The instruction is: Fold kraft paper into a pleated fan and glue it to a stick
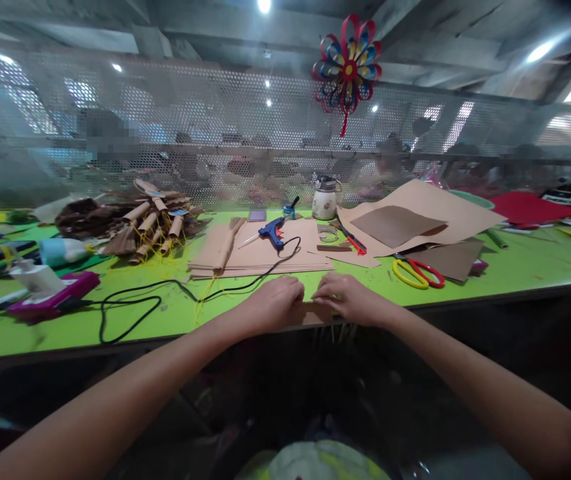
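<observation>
At the front edge of the green table, a small piece of brown paper lies between my two hands. My left hand has its fingers curled on the paper's left part. On its right side, my right hand bends its fingers over the paper, thumb and fingertips close together. Beyond them, a blue glue gun rests on stacked brown sheets, with a rolled brown paper piece to its left. Scissors with yellow and red handles lie right of my right hand.
A purple power strip with a black cable is at left. Bundled brown paper rolls sit behind. A patterned bottle, a red-handled cutter and large brown sheets stand or lie toward the back right.
</observation>
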Motion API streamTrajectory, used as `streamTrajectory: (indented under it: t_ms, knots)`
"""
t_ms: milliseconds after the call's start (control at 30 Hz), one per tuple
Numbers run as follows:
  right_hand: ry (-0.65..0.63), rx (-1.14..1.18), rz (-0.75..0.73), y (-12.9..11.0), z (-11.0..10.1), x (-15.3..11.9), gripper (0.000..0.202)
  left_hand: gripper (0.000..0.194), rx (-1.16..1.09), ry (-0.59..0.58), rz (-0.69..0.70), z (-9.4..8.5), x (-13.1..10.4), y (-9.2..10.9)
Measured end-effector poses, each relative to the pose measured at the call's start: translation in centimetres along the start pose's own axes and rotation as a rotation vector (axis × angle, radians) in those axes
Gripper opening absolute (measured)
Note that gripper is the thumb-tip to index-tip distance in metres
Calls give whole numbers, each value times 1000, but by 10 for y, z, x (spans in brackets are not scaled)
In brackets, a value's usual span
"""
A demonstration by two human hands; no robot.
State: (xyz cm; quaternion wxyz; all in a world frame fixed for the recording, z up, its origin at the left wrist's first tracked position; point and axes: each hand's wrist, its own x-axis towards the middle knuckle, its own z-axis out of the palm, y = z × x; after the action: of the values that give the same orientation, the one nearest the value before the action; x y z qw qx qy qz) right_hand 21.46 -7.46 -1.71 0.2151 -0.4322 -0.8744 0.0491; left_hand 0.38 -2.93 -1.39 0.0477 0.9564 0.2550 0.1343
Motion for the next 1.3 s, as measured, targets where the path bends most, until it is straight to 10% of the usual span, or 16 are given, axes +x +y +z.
streamTrajectory:
  t_ms: [533,1300]
  knots:
    - [17,31,-120,-10,-8,22,11,17,367,145,251,-12,-17,-4]
    - [63,-86,-193,-6,10,28,13,19,25,185,152,0,-14,-22]
